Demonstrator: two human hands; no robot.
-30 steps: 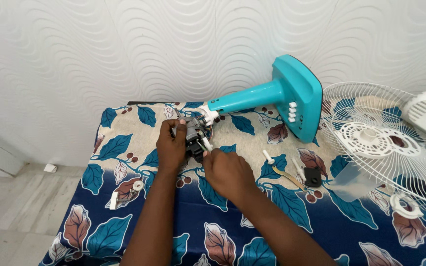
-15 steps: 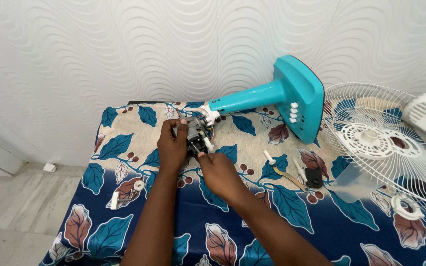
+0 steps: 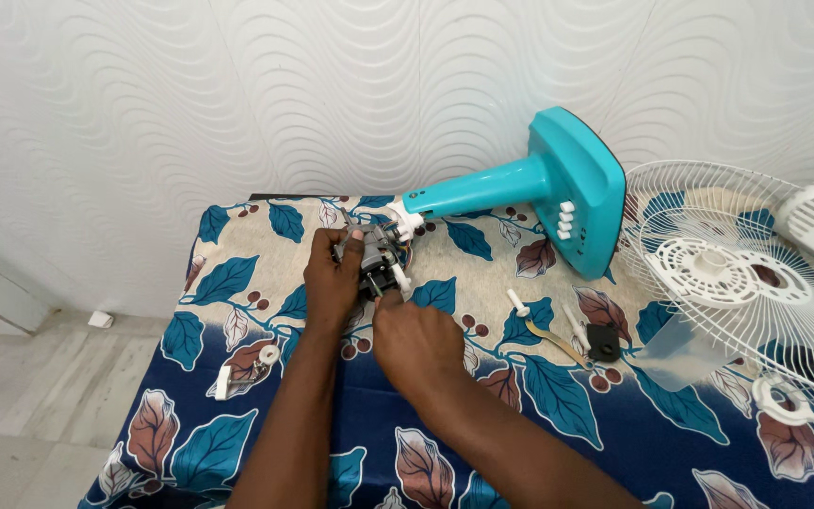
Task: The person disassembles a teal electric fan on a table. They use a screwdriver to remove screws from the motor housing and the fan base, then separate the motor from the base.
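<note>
**Fan motor gripped at the far end of the table**

Fan motor (image 3: 376,261) sits on the leaf-print tablecloth (image 3: 237,283), right at the tip of the turquoise fan stand (image 3: 529,188) lying on its side. We see the left hand (image 3: 332,283) wrapped around the motor's near side, fingers closed on it. The right hand (image 3: 416,339) comes in from below, fingertips pinched together at the motor's lower edge; what they pinch, we cannot tell. Off right lie a small spanner (image 3: 550,340) and the white fan grille (image 3: 737,273).
</note>
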